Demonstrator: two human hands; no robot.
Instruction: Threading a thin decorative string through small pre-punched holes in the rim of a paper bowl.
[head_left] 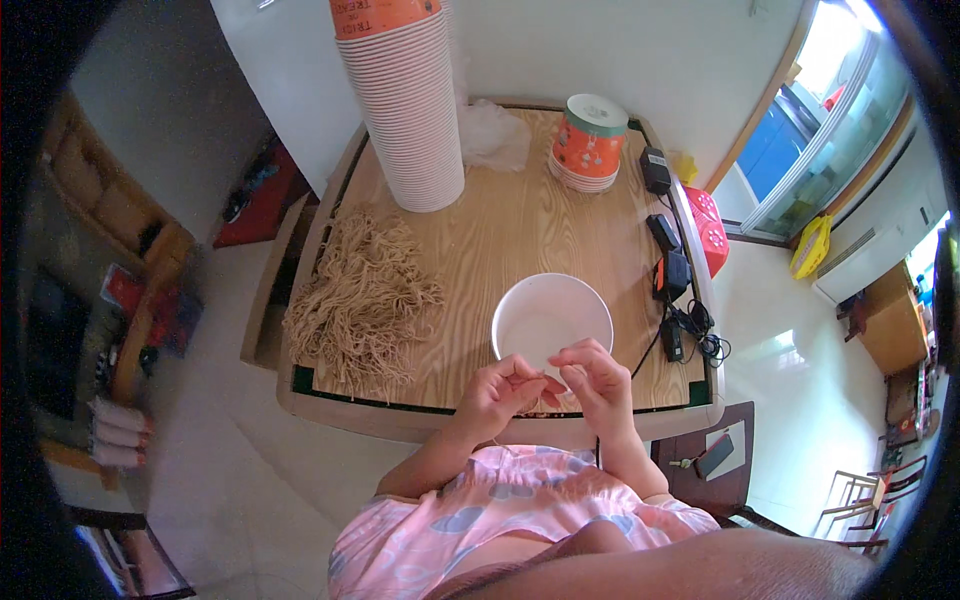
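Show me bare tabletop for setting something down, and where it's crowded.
Best: middle of the wood tabletop, between the tall paper-bucket stack and tan twine heap at left, the short upturned bucket stack far right, and the open white bucket nearer. Narrower: between twine and white bucket. Crowded: right edge, black power adapters; near edge, left hand and right hand.

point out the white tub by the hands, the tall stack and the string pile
Tub (pixel 545 312): head view, on its bare inside.
Stack (pixel 412 115): head view, on the middle of its layered white side.
String pile (pixel 365 295): head view, on the middle of its tangled strands.
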